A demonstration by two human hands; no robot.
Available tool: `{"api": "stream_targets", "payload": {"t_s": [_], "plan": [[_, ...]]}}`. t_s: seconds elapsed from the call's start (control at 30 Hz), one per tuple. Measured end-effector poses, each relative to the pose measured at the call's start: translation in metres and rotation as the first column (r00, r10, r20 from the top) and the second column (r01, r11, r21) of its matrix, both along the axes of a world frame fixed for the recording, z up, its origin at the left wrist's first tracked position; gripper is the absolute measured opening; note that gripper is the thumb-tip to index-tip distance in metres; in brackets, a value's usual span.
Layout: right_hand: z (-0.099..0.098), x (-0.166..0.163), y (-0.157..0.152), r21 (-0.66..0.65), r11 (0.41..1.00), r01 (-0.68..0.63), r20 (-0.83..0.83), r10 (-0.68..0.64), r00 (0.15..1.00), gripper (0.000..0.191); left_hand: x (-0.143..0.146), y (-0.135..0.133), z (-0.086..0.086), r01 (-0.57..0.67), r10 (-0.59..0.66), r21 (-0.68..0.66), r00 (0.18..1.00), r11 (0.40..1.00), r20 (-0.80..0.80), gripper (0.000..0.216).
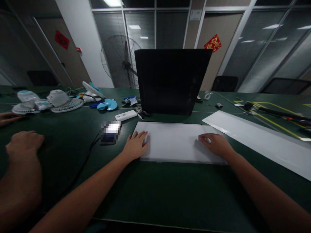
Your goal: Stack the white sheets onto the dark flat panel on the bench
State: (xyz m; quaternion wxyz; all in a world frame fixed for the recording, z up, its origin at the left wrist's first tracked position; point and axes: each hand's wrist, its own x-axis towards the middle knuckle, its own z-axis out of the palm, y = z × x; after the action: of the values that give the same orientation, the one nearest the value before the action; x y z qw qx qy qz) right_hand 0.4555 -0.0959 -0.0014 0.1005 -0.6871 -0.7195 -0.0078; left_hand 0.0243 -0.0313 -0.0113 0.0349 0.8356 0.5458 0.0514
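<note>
My left hand (136, 145) lies on the left end of a flat white sheet (172, 142), fingers spread. The sheet rests on the table, with a thin dark edge showing along its far side. Over its right part is my right hand (215, 144), thumb and forefinger curled together in a pinch. What they hold, if anything, is too small to make out. Just behind the sheet stands a large black panel (172, 81), tilted back. To the right lies a long glossy white sheet (257, 142), its near corner close to my right hand.
On the green table (170, 191), left of the sheet, sit a blurred-out device (110, 132) with a cable and a white stick-shaped device (126, 115). Fan parts (58, 100) lie farther back. Another person's fist (25, 142) rests at left. Yellow strips (277, 121) lie at right.
</note>
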Motion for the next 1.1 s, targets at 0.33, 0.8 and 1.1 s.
{"api": "stream_targets", "payload": {"t_s": [0.33, 0.8, 1.1], "plan": [[-0.01, -0.024, -0.005, -0.009, 0.955, -0.295, -0.16, 0.29, 0.944, 0.059, -0.003, 0.005, -0.001, -0.082, 0.083, -0.018, 0.995, 0.996, 0.06, 0.081], [-0.051, 0.122, 0.017, 0.056, 0.846, 0.531, 0.013, -0.532, 0.847, 0.08, -0.008, 0.011, -0.009, -0.05, 0.053, 0.049, 0.997, 0.998, -0.058, 0.066], [-0.044, 0.116, 0.018, 0.032, 0.757, 0.653, 0.129, -0.651, 0.748, 0.08, -0.007, 0.009, -0.008, -0.075, 0.077, 0.075, 0.997, 0.994, -0.025, 0.063]]}}
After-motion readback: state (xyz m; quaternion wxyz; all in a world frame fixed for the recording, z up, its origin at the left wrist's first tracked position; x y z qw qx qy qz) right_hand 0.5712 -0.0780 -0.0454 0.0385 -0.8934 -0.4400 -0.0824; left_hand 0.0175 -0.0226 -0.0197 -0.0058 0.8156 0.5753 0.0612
